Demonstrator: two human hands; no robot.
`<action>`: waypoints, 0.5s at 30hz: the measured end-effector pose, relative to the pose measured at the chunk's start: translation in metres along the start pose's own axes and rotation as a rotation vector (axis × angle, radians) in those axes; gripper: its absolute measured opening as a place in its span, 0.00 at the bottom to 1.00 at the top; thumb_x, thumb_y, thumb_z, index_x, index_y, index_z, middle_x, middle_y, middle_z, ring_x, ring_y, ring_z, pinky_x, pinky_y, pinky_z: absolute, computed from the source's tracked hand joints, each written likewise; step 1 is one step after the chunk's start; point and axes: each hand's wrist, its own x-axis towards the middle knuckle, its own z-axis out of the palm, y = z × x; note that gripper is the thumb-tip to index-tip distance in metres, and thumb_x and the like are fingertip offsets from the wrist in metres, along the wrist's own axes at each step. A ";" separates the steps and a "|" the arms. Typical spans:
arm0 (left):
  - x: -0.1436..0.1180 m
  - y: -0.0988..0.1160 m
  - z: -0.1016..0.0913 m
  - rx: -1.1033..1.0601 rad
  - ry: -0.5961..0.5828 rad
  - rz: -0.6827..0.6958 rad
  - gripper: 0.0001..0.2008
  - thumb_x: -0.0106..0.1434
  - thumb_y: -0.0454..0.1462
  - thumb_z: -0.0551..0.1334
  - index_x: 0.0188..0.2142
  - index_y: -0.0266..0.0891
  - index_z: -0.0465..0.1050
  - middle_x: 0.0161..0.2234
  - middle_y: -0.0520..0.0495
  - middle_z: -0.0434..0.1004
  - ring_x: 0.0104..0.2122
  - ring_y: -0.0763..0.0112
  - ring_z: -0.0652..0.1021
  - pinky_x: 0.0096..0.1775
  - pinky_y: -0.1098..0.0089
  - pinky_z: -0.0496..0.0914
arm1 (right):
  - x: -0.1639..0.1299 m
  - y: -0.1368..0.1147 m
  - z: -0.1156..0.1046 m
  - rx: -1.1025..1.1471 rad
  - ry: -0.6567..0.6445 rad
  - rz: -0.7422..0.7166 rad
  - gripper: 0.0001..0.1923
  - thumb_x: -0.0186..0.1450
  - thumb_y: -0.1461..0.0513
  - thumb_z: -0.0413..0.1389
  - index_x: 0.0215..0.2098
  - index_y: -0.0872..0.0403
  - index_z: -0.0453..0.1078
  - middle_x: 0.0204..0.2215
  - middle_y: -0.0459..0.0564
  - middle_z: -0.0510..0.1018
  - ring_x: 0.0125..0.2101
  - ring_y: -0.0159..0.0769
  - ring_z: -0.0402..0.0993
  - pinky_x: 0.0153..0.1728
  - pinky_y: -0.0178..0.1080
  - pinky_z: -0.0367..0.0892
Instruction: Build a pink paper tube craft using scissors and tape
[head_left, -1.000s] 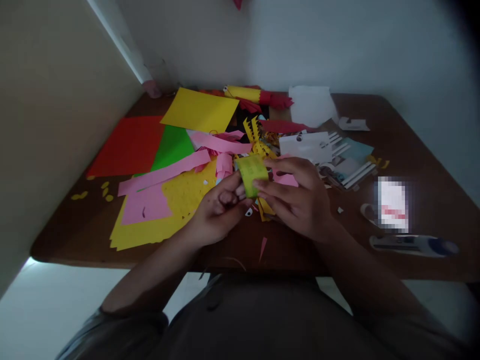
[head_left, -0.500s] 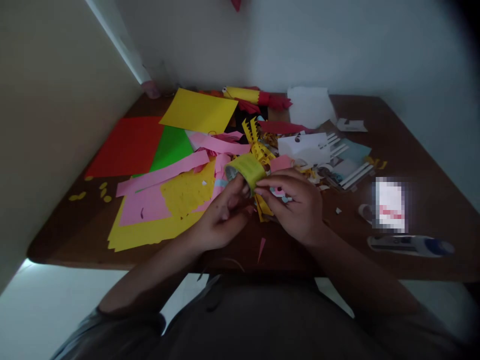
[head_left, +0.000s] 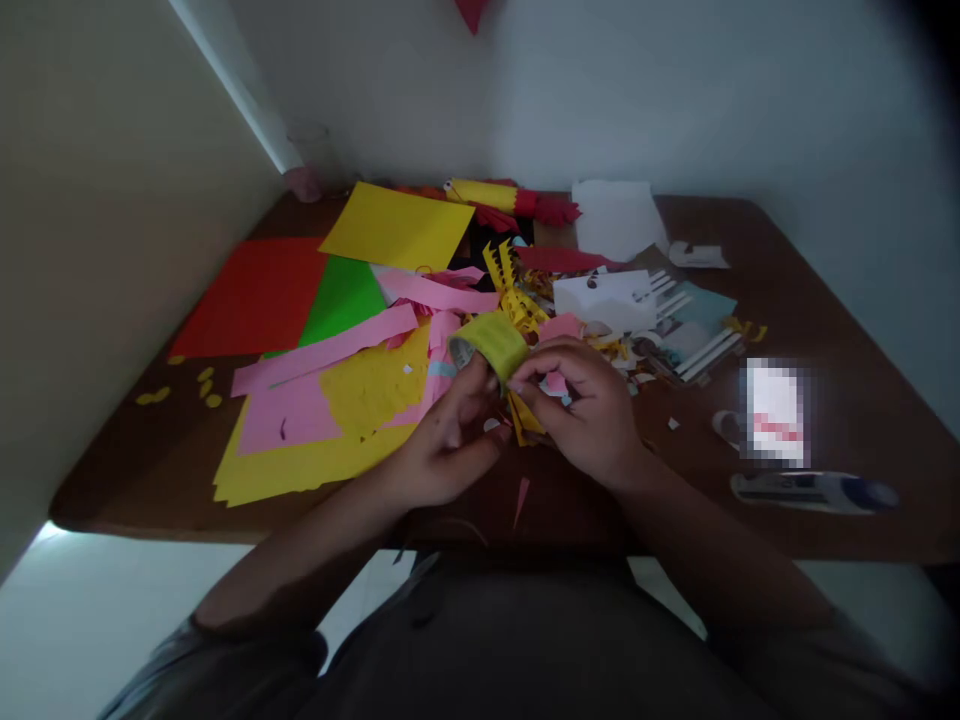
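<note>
Now: both hands on a yellow-green paper roll

We see the left hand [head_left: 450, 440] and right hand [head_left: 581, 410] each with a pinching grip on the yellow-green paper roll [head_left: 491, 343], held between them just above the tabletop [head_left: 825, 300]. Beyond the grip lie pink strips [head_left: 330, 345]; a glue stick [head_left: 810, 490] lies well right.

no text readable anywhere; the white card [head_left: 774, 412] at the table's [head_left: 840, 330] right side is blurred out, its red marks illegible.
</note>
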 end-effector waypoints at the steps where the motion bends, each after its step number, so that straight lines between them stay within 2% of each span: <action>1: 0.001 0.001 0.001 -0.013 0.004 -0.014 0.46 0.80 0.36 0.70 0.88 0.57 0.51 0.86 0.40 0.59 0.86 0.41 0.59 0.79 0.45 0.68 | 0.000 0.001 0.001 0.009 0.001 0.007 0.05 0.75 0.65 0.69 0.44 0.47 0.85 0.40 0.48 0.90 0.44 0.42 0.87 0.52 0.46 0.82; 5: 0.003 0.003 0.001 -0.044 0.003 -0.029 0.47 0.80 0.37 0.70 0.89 0.57 0.49 0.87 0.42 0.56 0.87 0.41 0.53 0.82 0.45 0.64 | -0.004 0.004 0.005 0.004 0.053 0.030 0.09 0.75 0.64 0.71 0.50 0.44 0.89 0.43 0.47 0.92 0.45 0.42 0.88 0.54 0.47 0.82; 10: 0.000 0.003 -0.001 -0.048 -0.041 0.009 0.49 0.79 0.34 0.70 0.88 0.65 0.48 0.89 0.48 0.48 0.87 0.43 0.51 0.85 0.43 0.54 | -0.004 0.003 0.007 0.031 0.098 0.001 0.07 0.75 0.65 0.70 0.44 0.44 0.90 0.40 0.46 0.92 0.41 0.40 0.88 0.47 0.44 0.82; 12: -0.003 0.003 -0.001 -0.039 -0.053 0.005 0.49 0.80 0.34 0.69 0.88 0.66 0.46 0.89 0.48 0.47 0.87 0.43 0.52 0.85 0.42 0.53 | -0.003 0.002 0.007 0.012 0.101 -0.011 0.06 0.76 0.64 0.69 0.44 0.46 0.88 0.40 0.47 0.91 0.43 0.41 0.87 0.49 0.45 0.81; 15: -0.004 0.003 0.001 -0.005 -0.060 -0.014 0.52 0.77 0.33 0.72 0.88 0.62 0.48 0.89 0.46 0.49 0.87 0.42 0.52 0.85 0.43 0.53 | -0.003 0.000 0.007 -0.026 0.072 -0.046 0.05 0.78 0.64 0.65 0.45 0.47 0.83 0.41 0.48 0.88 0.46 0.43 0.85 0.52 0.47 0.80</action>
